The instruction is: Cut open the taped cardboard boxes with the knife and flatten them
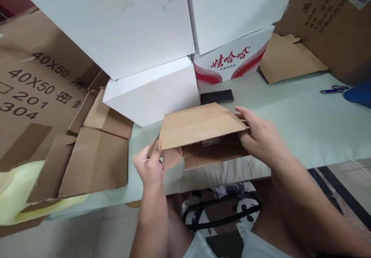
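A brown cardboard box [199, 124], partly opened out with its near end gaping, is held above the front edge of the table. At its left end, my left hand [150, 163] pinches a side flap between thumb and fingers. My right hand [257, 136] grips the opposite end, the thumb below and the fingers above and behind the edge. Through the gap the inside shows dark, with a strip of clear tape near the middle. The tips of some right fingers are hidden behind the cardboard.
White boxes [153, 92] are stacked behind, beside a red-and-white printed carton [232, 63]. A black phone [216, 96] lies before them. Folded cardboard [95, 161] sits left, another flat piece [292, 59] back right, near blue-handled scissors [334, 89]. Large cartons [31, 84] flank the pale green tabletop [313, 126].
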Tool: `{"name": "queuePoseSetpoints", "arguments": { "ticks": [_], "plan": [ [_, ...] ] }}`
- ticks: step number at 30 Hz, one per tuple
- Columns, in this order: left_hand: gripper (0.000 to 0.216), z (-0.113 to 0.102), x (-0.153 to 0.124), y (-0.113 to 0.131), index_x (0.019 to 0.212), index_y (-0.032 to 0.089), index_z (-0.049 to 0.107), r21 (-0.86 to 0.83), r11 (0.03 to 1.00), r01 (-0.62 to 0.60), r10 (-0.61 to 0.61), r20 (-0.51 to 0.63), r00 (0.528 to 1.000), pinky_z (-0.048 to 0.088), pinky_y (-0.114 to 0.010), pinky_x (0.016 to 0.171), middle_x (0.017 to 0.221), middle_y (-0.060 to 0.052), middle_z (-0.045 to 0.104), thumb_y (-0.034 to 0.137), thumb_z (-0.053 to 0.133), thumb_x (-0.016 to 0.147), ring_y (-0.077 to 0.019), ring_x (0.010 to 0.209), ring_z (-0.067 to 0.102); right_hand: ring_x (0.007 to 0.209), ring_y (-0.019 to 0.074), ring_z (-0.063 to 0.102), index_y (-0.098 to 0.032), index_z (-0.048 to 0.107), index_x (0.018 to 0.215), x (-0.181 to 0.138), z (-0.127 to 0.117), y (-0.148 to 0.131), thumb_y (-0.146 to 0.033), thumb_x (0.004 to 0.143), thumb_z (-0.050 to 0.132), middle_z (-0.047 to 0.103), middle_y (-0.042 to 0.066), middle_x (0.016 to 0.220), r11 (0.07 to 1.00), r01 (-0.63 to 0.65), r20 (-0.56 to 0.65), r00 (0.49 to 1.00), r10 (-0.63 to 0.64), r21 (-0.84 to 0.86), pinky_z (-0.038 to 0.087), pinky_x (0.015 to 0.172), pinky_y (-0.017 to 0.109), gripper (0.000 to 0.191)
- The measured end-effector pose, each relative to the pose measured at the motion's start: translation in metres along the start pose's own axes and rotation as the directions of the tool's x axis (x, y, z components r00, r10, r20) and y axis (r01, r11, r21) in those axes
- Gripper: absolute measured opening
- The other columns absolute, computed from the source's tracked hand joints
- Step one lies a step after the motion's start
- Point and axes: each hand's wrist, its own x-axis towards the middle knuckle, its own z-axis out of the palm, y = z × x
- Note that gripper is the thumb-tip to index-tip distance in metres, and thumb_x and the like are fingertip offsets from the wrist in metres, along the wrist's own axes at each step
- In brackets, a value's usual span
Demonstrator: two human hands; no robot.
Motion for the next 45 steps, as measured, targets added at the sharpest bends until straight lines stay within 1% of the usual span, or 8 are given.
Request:
{"name": "queuePoseSetpoints", "arguments": {
  "ticks": [7, 12, 16, 27, 33, 36, 40, 45],
  "plan": [
    [0.019, -0.009, 0.014, -0.001, 0.071, 0.017, 0.080, -0.113, 0.976, 0.186, -0.173, 0.115, 0.978, 0.052, -0.029, 0.066, 0.069, -0.003, 0.069, 0.033, 0.081, 0.061, -0.0204, 0.074, 0.065, 0.113, 0.0327, 0.074, -0.026, 0.073, 0.123, 0.003, -0.001, 0.001, -0.025, 0.092, 0.055, 0.079, 0.008, 0.120, 0.951, -0.007, -0.142, 0.988, 0.054, 0.310, 0.059, 0.100, 0.055, 0.036],
    [0.048, -0.019, 0.026, -0.001, 0.101, 0.023, 0.076, -0.232, 0.797, 0.557, -0.421, 0.448, 0.789, 0.061, -0.042, 0.082, 0.129, -0.011, 0.068, 0.058, 0.068, 0.069, -0.0339, 0.116, 0.064, 0.110, 0.0308, 0.073, -0.031, 0.073, 0.124, 0.000, 0.003, 0.004, -0.026, 0.089, 0.063, 0.077, 0.005, 0.123, 0.866, 0.018, -0.259, 0.957, 0.129, 0.499, 0.065, 0.090, 0.052, 0.037],
    [0.071, -0.016, 0.028, -0.015, 0.133, 0.037, 0.059, -0.067, 0.747, 0.661, -0.568, 0.452, 0.688, 0.060, -0.039, 0.079, 0.139, -0.007, 0.058, 0.066, 0.074, 0.070, -0.0305, 0.121, 0.061, 0.110, 0.0309, 0.073, -0.039, 0.073, 0.121, -0.001, 0.010, 0.002, -0.031, 0.086, 0.070, 0.076, 0.003, 0.122, 0.786, 0.012, -0.248, 0.952, 0.181, 0.618, 0.064, 0.086, 0.049, 0.036],
    [0.104, -0.004, 0.028, -0.045, 0.147, 0.034, 0.051, 0.212, 0.837, 0.504, -0.540, 0.179, 0.822, 0.032, -0.051, 0.124, 0.169, -0.014, 0.032, 0.040, 0.101, 0.056, -0.0392, 0.158, 0.029, 0.106, 0.0328, 0.073, -0.039, 0.068, 0.116, 0.007, 0.019, -0.002, -0.049, 0.083, 0.068, 0.075, 0.005, 0.122, 0.575, -0.130, -0.084, 0.940, 0.331, 0.808, 0.064, 0.081, 0.052, 0.034],
    [0.070, -0.013, 0.034, -0.044, 0.121, 0.023, 0.064, -0.050, 0.795, 0.604, -0.579, 0.235, 0.781, 0.061, -0.045, 0.096, 0.119, -0.012, 0.075, 0.051, 0.091, 0.063, -0.0327, 0.114, 0.072, 0.130, 0.0354, 0.064, -0.040, 0.060, 0.129, 0.013, 0.019, 0.000, -0.055, 0.091, 0.055, 0.067, 0.007, 0.138, 0.625, -0.008, -0.206, 0.941, 0.269, 0.781, 0.060, 0.094, 0.054, 0.041],
    [0.055, -0.021, 0.037, -0.040, 0.100, 0.020, 0.069, -0.107, 0.782, 0.614, -0.569, 0.281, 0.773, 0.065, -0.044, 0.086, 0.092, -0.009, 0.078, 0.048, 0.092, 0.059, -0.0321, 0.094, 0.077, 0.129, 0.0362, 0.063, -0.038, 0.066, 0.118, 0.013, 0.009, 0.002, -0.051, 0.085, 0.056, 0.068, 0.006, 0.136, 0.510, -0.034, -0.113, 0.960, 0.254, 0.860, 0.057, 0.098, 0.058, 0.037],
    [0.058, -0.036, 0.045, -0.030, 0.102, 0.022, 0.071, -0.191, 0.873, 0.448, -0.396, 0.258, 0.881, 0.064, -0.040, 0.084, 0.093, -0.005, 0.079, 0.035, 0.097, 0.051, -0.0298, 0.092, 0.077, 0.108, 0.0375, 0.073, -0.032, 0.075, 0.103, 0.011, -0.010, 0.015, -0.070, 0.077, 0.057, 0.077, 0.009, 0.114, 0.376, -0.285, 0.254, 0.958, 0.132, 0.881, 0.060, 0.086, 0.056, 0.049],
    [0.063, -0.041, 0.051, -0.030, 0.101, 0.020, 0.071, -0.088, 0.885, 0.456, -0.397, 0.368, 0.841, 0.063, -0.033, 0.067, 0.091, -0.006, 0.078, 0.031, 0.099, 0.046, -0.0248, 0.077, 0.074, 0.095, 0.0303, 0.076, -0.021, 0.079, 0.094, 0.000, -0.017, 0.028, -0.057, 0.068, 0.087, 0.081, 0.009, 0.097, 0.599, -0.506, 0.630, 0.776, 0.003, 0.620, 0.061, 0.083, 0.040, 0.046]
  ]
}}
